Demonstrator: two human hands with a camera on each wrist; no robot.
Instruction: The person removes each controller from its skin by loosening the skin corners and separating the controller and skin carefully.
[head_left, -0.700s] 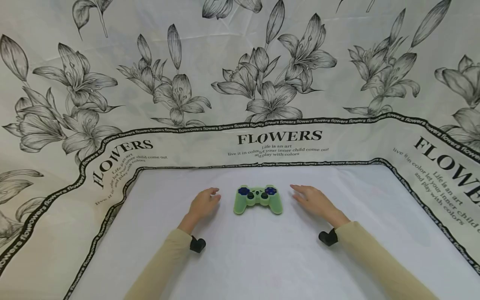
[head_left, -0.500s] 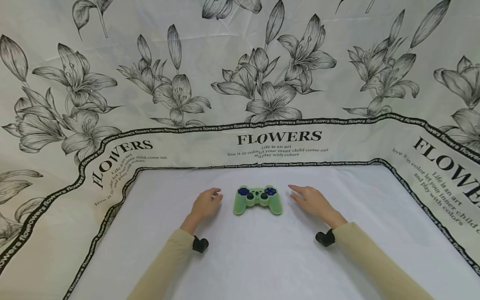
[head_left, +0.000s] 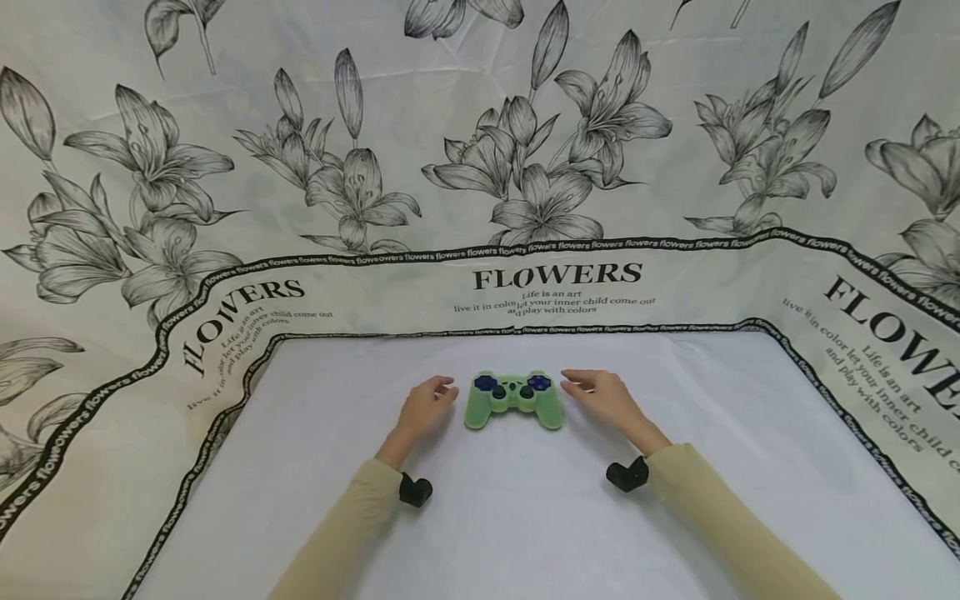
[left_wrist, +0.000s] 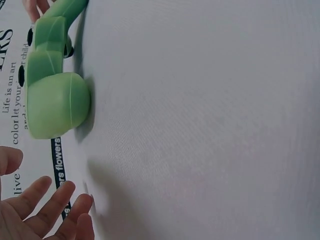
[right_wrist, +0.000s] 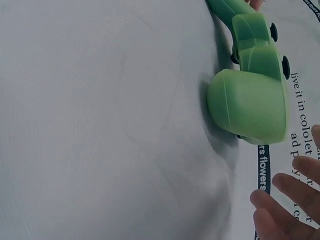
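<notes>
A light green game controller [head_left: 514,400] with dark blue button pads and two black thumbsticks lies on the white cloth, its grips toward the person. Just left of it is the left hand [head_left: 427,407], fingers relaxed and holding nothing. On the other side the right hand [head_left: 604,397] has its fingertips close to the controller's right edge. In the left wrist view, one rounded grip of the controller [left_wrist: 60,105] stands near the spread fingers [left_wrist: 55,202]. A gap also shows between the controller [right_wrist: 250,105] and the fingers [right_wrist: 295,195] in the right wrist view.
A white cloth [head_left: 510,517] covers the table. Behind and beside it hangs a pale fabric [head_left: 390,292] printed with lilies and the word FLOWERS. Each wrist wears a small black camera, one on the left wrist [head_left: 416,490] and one on the right wrist [head_left: 627,474].
Both hands have moved inward toward the controller from either side, the right hand farther than the left. The controller has stayed in place on the cloth.
</notes>
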